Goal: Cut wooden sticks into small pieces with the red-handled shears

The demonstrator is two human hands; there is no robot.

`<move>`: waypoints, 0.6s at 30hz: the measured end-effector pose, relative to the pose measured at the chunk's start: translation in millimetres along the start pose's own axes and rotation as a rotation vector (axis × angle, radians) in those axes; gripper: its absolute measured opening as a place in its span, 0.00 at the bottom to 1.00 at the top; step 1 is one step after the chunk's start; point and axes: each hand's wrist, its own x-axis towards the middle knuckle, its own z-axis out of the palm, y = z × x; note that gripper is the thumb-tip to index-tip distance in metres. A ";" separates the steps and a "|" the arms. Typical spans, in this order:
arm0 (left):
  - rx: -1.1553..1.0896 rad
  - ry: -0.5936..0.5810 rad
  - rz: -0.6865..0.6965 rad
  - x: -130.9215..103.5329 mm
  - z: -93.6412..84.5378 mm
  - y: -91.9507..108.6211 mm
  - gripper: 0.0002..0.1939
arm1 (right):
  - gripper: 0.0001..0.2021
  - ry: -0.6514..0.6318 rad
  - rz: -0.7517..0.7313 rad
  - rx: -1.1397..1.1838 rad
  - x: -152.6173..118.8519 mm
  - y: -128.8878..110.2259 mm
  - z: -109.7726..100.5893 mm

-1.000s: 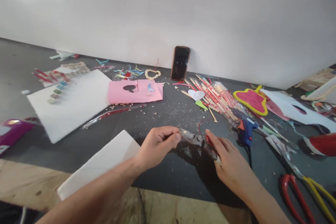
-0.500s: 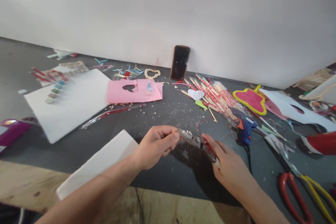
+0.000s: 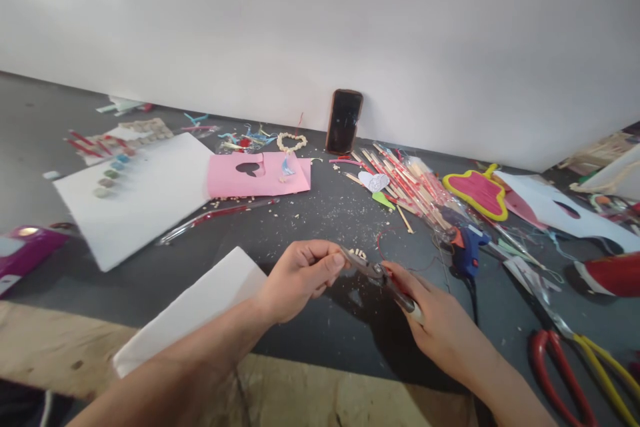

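Head view has the pruner [image 3: 375, 270] grasped in the right hand [image 3: 440, 320], its long axis slanting leftward and away to just beside the pinched fingertips [image 3: 336, 260] of the left hand [image 3: 300, 281], any contents hidden.

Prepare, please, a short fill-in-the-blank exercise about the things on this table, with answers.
1. The right hand holds the pruning shears by the ____.
2. The glue gun is mainly ____.
3. The pink craft shape has a ____ border.
4. The cream-coloured loop is shaped like a ____.

Missing words: handles; blue; yellow; heart.
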 end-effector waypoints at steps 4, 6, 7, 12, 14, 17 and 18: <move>0.030 0.008 0.007 1.6 -0.4 -2.8 0.14 | 0.32 0.000 0.008 -0.004 0.3 -0.3 -0.7; 0.110 0.029 0.038 1.8 -0.1 -2.6 0.14 | 0.32 0.043 0.031 -0.046 1.5 0.6 0.8; 0.177 0.043 0.062 1.7 0.1 -2.1 0.14 | 0.32 0.062 0.042 -0.068 2.1 1.3 1.7; 0.460 0.067 0.141 0.3 -0.1 0.3 0.17 | 0.31 0.090 0.058 -0.133 4.5 4.9 3.8; 0.463 0.053 0.116 0.3 -0.5 -0.3 0.17 | 0.31 0.087 0.044 -0.115 4.9 6.2 3.5; 0.445 0.060 0.101 1.0 -0.7 -2.2 0.16 | 0.32 0.078 0.026 -0.103 4.7 7.1 3.2; 0.428 0.063 0.101 1.3 -0.7 -2.8 0.16 | 0.32 0.085 0.023 -0.117 4.4 7.0 3.1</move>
